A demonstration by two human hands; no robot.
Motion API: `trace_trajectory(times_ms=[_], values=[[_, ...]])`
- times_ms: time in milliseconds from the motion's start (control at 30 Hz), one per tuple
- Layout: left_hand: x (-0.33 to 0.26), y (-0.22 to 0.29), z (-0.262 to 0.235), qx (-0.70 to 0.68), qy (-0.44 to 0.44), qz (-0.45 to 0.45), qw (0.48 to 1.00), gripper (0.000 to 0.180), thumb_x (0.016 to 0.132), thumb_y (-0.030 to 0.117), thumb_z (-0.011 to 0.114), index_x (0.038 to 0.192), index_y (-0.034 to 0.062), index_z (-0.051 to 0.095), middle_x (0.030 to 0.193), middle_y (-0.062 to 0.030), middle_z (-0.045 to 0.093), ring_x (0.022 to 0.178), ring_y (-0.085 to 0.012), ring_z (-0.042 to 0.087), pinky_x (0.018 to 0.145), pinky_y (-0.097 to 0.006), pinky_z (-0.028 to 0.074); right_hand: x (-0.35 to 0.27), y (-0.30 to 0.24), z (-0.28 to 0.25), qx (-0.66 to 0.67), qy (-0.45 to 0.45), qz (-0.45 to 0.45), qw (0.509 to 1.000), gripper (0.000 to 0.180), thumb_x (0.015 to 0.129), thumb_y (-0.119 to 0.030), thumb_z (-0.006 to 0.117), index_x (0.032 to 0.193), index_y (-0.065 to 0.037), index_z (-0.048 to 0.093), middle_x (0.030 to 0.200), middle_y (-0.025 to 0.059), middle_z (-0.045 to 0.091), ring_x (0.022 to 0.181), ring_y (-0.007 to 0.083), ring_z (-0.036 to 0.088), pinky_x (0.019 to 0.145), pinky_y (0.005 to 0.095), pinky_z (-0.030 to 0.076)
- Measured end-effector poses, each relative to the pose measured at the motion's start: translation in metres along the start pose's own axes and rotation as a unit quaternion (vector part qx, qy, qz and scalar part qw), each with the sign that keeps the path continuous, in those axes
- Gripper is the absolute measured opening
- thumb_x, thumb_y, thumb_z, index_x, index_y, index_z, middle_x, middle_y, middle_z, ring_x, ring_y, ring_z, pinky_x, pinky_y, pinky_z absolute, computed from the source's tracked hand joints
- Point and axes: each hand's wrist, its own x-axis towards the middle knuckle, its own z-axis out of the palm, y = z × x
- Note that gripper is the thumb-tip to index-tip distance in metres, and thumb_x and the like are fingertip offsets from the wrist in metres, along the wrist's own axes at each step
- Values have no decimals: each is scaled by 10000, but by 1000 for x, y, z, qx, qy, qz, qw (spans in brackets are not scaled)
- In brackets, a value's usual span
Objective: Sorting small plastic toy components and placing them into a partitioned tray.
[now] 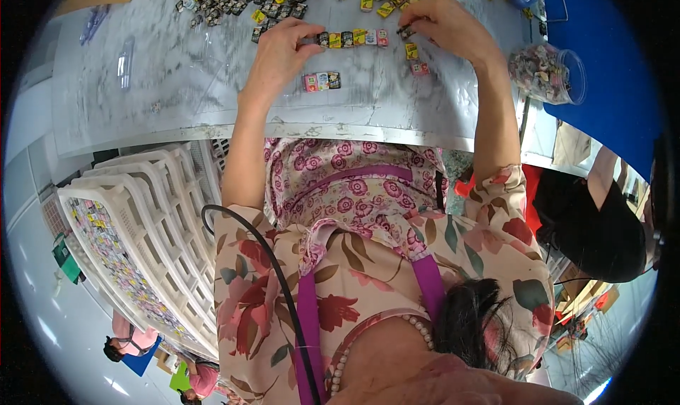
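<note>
Grey scuffed table (177,86), scattered small coloured packets (283,1) along far edge, row of packets (352,38), short row of three packets (321,81), clear jar (547,72) at right.

Small colourful square packets (352,38) lie in rows on the grey table (177,86).

A glossy grey marbled tabletop (177,86), smooth and scuffed with pale streaks, carries small shiny wrapped packets (352,38) in yellow, pink and black, their film catching the light. At three o'clock from the packets lies a clear plastic jar (549,72), glassy and see-through, filled with more of the same foil-like pieces. At seven o'clock, matt white plastic crates (152,214) with slotted walls stand stacked. The person's floral blouse (368,263) looks soft woven cloth; purple fabric straps (308,320) and a smooth pearly bead necklace (418,327) lie over it.
</note>
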Motion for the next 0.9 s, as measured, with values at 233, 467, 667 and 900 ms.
trace_trajectory(times_ms=[233, 467, 667, 900], values=[[0, 2, 0, -16, 2, -3, 1000, 346, 773, 76, 768, 1115, 60, 718, 965, -101, 667, 762, -247, 644, 722, -347, 518, 2, 1, 29, -38, 88, -30, 995, 239, 859, -162, 686, 1075, -67, 719, 958, 122, 715, 903, 302, 678, 816, 385, 527], [-2, 3, 6, 35, 11, 16, 999, 383, 767, 126, 800, 1136, 74, 716, 1015, -88, 658, 744, -212, 625, 705, -329, 521, -29, -18, 56, -115, 204, -46, 971, 342, 828, -214, 742, 1138, -85, 675, 1038, 94, 635, 1001, 311, 592, 831, 407, 497], [-6, 1, 16, 14, 52, 9, 999, 363, 756, 117, 798, 1107, 67, 726, 1044, -120, 658, 807, -272, 658, 744, -362, 531, -29, -24, 70, -114, 235, -53, 964, 302, 837, -200, 725, 1109, -79, 671, 1043, 90, 628, 1026, 306, 584, 842, 413, 494], [-7, 4, 17, 30, 55, 10, 998, 333, 760, 121, 791, 1085, 71, 734, 1077, -149, 646, 866, -310, 667, 788, -385, 535, -26, -25, 77, -91, 260, -94, 957, 316, 853, -173, 713, 1150, -79, 660, 1048, 88, 625, 998, 309, 603, 829, 399, 502]])
